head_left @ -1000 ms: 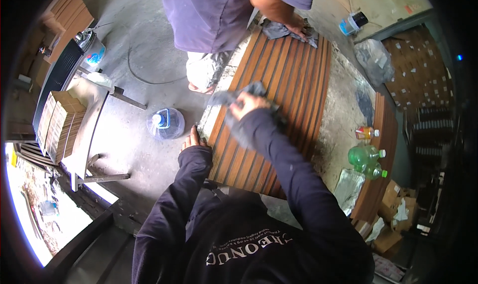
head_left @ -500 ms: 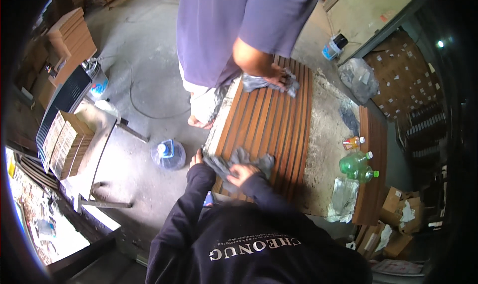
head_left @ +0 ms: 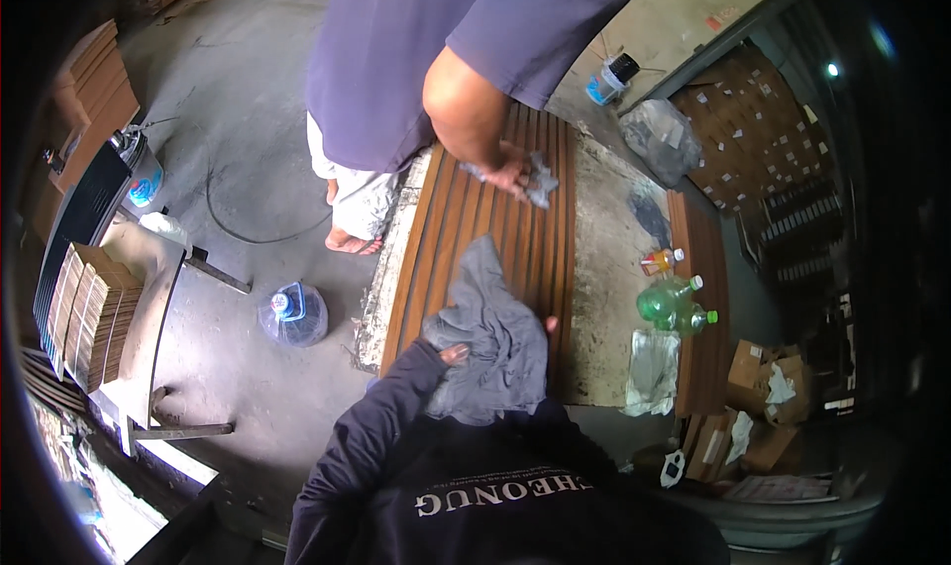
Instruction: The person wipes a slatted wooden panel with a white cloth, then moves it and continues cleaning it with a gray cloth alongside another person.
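A crumpled grey cloth (head_left: 492, 342) is bunched up in front of my chest, over the near end of a brown slatted wood panel (head_left: 485, 208). My left hand (head_left: 455, 354) grips the cloth at its left side, with some fingers showing. At the cloth's right edge, only a small part of my right hand (head_left: 551, 324) is visible; the rest is behind the fabric, which it appears to hold. Across the panel, a co-worker's hand (head_left: 512, 172) presses a smaller grey rag (head_left: 541, 181) onto the slats.
The panel lies on a pale, worn tabletop (head_left: 602, 298). To its right are green bottles (head_left: 666, 303), a small orange bottle (head_left: 661, 261) and brown boards (head_left: 700, 317). A clear water jug (head_left: 294, 313) stands on the floor at left, near a bench (head_left: 149, 308) with stacked cardboard.
The grey cloth has come up off the slats and is gathered between my hands, closer to my body. My view has shifted right. The co-worker's hand is still on the rag.
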